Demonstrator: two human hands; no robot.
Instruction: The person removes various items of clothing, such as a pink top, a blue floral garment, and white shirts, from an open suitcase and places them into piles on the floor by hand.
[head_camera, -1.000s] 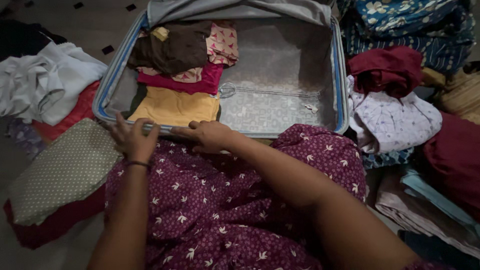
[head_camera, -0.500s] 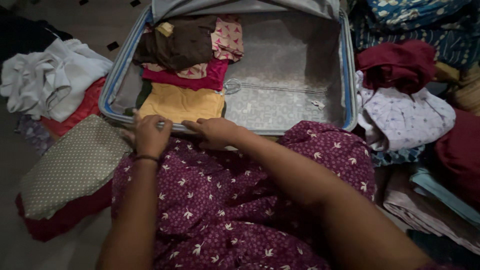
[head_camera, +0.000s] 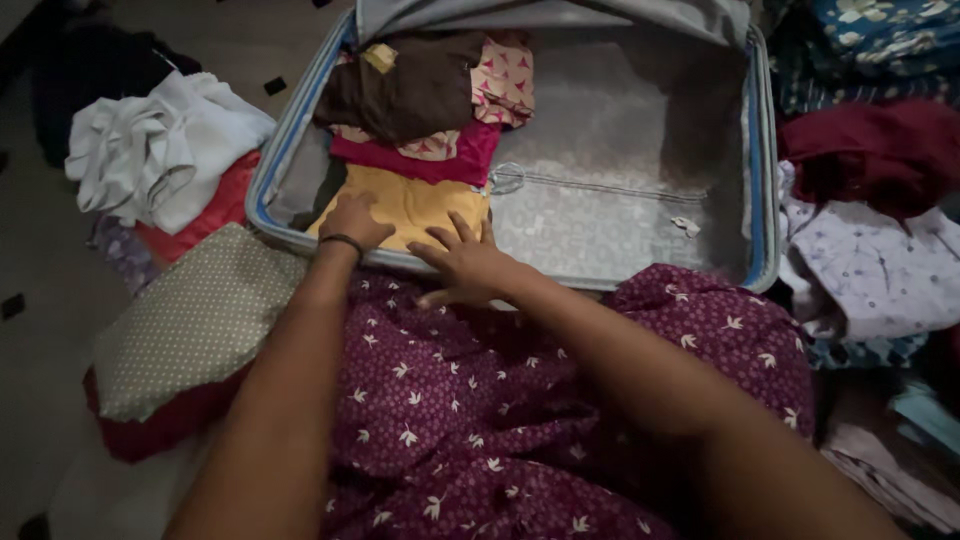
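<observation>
An open suitcase (head_camera: 762, 200) with a blue-trimmed rim and grey lining lies in front of me. Its left half holds folded clothes: a yellow garment (head_camera: 420, 200) nearest me, then a pink one (head_camera: 440, 160), a patterned piece (head_camera: 505, 80) and a brown one (head_camera: 410, 90). My left hand (head_camera: 355, 218) reaches over the near rim and rests on the yellow garment. My right hand (head_camera: 462, 258) lies with spread fingers on the rim and the yellow garment's edge. A maroon flowered cloth (head_camera: 480, 400) covers my lap below both arms.
A white garment (head_camera: 165, 150) on a red one lies left of the suitcase, with a dotted beige folded cloth (head_camera: 190, 325) nearer me. To the right are a maroon garment (head_camera: 870, 150), a pale printed one (head_camera: 870, 270) and blue patterned fabric (head_camera: 880, 30).
Both hands moved forward from the near rim onto the yellow garment inside the suitcase. The view shifted, so the suitcase appears further right.
</observation>
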